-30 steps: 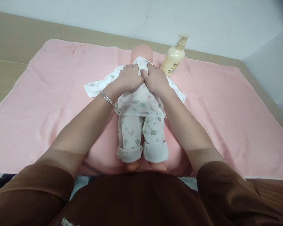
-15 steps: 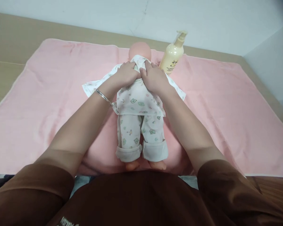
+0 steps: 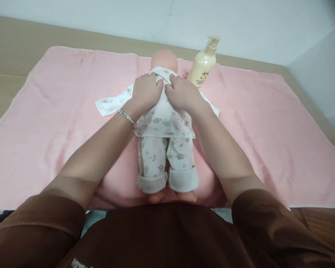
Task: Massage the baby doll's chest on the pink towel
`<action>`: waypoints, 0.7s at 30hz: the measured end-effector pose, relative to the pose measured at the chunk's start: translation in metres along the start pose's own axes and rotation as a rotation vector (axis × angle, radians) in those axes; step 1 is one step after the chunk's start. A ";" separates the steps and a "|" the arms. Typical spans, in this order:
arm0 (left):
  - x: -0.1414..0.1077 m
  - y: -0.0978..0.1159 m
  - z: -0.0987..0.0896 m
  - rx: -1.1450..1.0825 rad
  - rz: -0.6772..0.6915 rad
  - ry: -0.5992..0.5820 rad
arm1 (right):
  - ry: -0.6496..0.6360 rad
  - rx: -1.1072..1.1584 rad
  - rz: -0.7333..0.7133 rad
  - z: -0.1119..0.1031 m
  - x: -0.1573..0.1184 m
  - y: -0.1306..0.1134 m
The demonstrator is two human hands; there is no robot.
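A baby doll (image 3: pixel 164 60) lies lengthwise before me, its bald head at the far end and its bare feet close to my body. No face shows. It has on a white printed shirt (image 3: pixel 167 121) and matching trousers (image 3: pixel 180 154) with turned-up cuffs. My left hand (image 3: pixel 148 89) is closed on the shirt near the collar, fingers bent over the doll's shoulder and thumb on the cloth. Opposite it, my right hand (image 3: pixel 182 93) grips the shirt by the other shoulder. Both sets of fingertips are partly hidden. The shirt's sleeves (image 3: pixel 111 106) spread outward.
A cream pump bottle (image 3: pixel 203 67) stands just right of the doll's head, close to my right hand. Beneath everything lies a pink blanket (image 3: pixel 268 130) on a wooden surface (image 3: pixel 16 37). A pale wall (image 3: pixel 114 18) rises behind.
The collar cloth, raised in a peak before, now lies lower and flatter. My left thumb has swung up and away from my right hand. The doll and the bottle stay in place.
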State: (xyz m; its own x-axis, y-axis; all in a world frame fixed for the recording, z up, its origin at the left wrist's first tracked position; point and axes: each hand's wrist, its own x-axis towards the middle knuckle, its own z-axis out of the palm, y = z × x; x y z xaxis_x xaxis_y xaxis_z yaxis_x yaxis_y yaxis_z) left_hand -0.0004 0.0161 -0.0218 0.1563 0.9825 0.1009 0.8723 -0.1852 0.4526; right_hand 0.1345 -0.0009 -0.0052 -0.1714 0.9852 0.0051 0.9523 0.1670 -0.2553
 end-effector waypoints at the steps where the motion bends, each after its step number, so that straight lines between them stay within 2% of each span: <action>1: -0.007 0.006 -0.003 0.066 -0.004 -0.007 | 0.000 0.011 0.017 0.000 0.005 0.005; 5: -0.027 0.026 -0.011 0.212 0.009 -0.060 | 0.038 0.083 0.058 0.010 0.025 0.026; 8: -0.024 0.025 -0.011 0.157 0.006 -0.065 | 0.075 0.106 0.042 0.016 0.029 0.033; 12: -0.006 0.006 -0.009 0.013 -0.009 -0.045 | 0.084 0.017 0.017 0.004 0.006 0.013; 16: 0.005 -0.007 -0.005 -0.123 -0.004 -0.032 | -0.012 -0.087 0.053 -0.016 -0.018 -0.011; 18: 0.006 -0.009 -0.003 -0.153 0.000 -0.019 | -0.011 -0.089 0.060 -0.017 -0.019 -0.013; 21: 0.002 -0.005 0.000 -0.127 -0.001 -0.006 | 0.020 -0.052 0.054 -0.009 -0.007 -0.002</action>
State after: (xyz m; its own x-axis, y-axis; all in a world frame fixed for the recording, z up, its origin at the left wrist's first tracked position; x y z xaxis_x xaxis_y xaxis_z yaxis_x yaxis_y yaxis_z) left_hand -0.0044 0.0193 -0.0239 0.1584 0.9828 0.0951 0.8068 -0.1844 0.5613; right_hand 0.1359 -0.0076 0.0043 -0.1145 0.9934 0.0116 0.9721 0.1145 -0.2049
